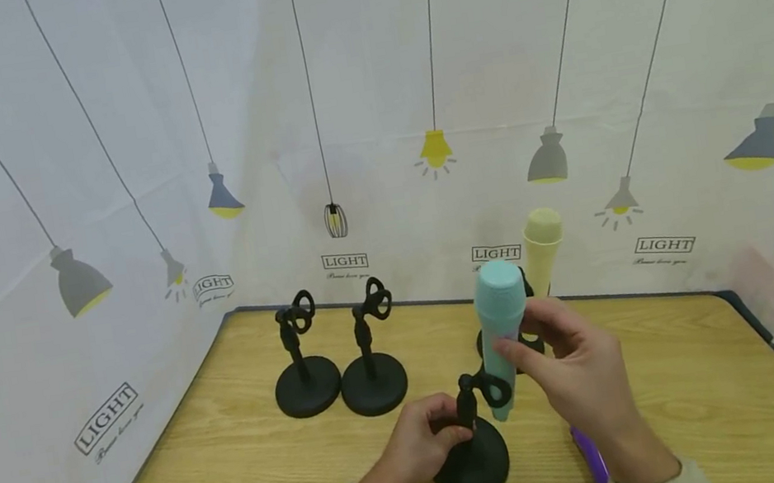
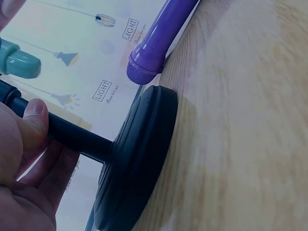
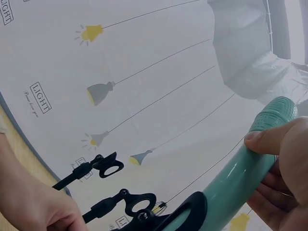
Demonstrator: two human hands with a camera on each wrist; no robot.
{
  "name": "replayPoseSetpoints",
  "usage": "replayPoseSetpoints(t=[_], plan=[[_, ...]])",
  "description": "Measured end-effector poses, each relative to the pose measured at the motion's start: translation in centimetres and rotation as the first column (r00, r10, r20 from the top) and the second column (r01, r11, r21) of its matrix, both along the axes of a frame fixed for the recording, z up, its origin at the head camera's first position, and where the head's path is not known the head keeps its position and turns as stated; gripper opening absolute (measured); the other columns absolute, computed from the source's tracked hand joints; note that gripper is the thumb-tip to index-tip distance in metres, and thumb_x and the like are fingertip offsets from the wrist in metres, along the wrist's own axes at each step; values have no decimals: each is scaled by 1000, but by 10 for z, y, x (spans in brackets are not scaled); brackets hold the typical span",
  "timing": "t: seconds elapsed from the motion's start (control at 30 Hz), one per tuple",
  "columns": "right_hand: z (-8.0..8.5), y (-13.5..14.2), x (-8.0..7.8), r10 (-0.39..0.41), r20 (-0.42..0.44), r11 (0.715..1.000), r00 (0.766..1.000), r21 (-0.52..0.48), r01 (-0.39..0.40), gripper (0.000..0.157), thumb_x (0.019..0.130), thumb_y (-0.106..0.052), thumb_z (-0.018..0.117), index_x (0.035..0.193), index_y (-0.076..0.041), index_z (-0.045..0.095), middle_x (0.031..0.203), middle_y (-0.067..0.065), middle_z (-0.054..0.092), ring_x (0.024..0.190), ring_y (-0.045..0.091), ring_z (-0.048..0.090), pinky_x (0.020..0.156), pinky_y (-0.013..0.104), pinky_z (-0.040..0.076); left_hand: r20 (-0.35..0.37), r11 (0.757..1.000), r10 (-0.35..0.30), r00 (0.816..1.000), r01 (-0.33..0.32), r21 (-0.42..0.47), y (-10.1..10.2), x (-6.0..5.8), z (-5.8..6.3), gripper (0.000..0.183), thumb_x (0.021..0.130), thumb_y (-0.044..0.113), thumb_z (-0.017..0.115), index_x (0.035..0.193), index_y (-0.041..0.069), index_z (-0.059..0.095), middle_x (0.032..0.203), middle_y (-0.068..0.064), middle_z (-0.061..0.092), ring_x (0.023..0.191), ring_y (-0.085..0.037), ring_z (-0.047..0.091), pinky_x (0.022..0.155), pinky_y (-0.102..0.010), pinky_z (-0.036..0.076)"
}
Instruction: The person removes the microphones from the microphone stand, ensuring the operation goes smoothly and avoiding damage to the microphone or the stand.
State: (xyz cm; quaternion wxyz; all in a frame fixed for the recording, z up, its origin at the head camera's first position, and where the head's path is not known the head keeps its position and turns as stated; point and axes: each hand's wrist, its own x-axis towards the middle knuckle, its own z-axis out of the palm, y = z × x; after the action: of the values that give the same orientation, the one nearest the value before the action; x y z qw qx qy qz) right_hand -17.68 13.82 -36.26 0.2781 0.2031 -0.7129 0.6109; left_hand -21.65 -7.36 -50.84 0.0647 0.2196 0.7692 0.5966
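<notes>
The right hand holds a light-blue microphone (wide end up), the left hand a black stand.

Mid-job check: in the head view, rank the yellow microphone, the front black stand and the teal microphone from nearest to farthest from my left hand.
1. Front black stand: in the left hand, its stem pinched.
2. Teal microphone: to the right, held by the right hand.
3. Yellow microphone: back right, beyond the teal one.
</notes>
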Motion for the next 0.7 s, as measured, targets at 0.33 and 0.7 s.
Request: replayPoseSetpoints(t=[0.33, 0.7], plan=[[17, -2, -6, 34, -59, 997, 998, -74, -38, 37, 81, 23, 80, 115, 11, 74, 110, -2, 79, 101, 9, 77, 94, 19, 61, -19, 1000, -24, 1000, 24, 11, -1, -1, 1, 13, 95, -2, 78, 107, 4, 78, 106, -13, 81, 95, -1, 72, 88, -19, 60], [36, -3, -7, 92, -110, 960, 990, -252, -118, 40, 84, 25, 75, 123, 14, 72, 114, 7, 80, 100, 14, 76, 95, 23, 62, 10, 1000, 0, 1000, 0, 0, 0, 1, -1, 15, 95, -1, 79, 105, 11, 79, 105, -5, 81, 97, -3, 72, 89, -18, 59]])
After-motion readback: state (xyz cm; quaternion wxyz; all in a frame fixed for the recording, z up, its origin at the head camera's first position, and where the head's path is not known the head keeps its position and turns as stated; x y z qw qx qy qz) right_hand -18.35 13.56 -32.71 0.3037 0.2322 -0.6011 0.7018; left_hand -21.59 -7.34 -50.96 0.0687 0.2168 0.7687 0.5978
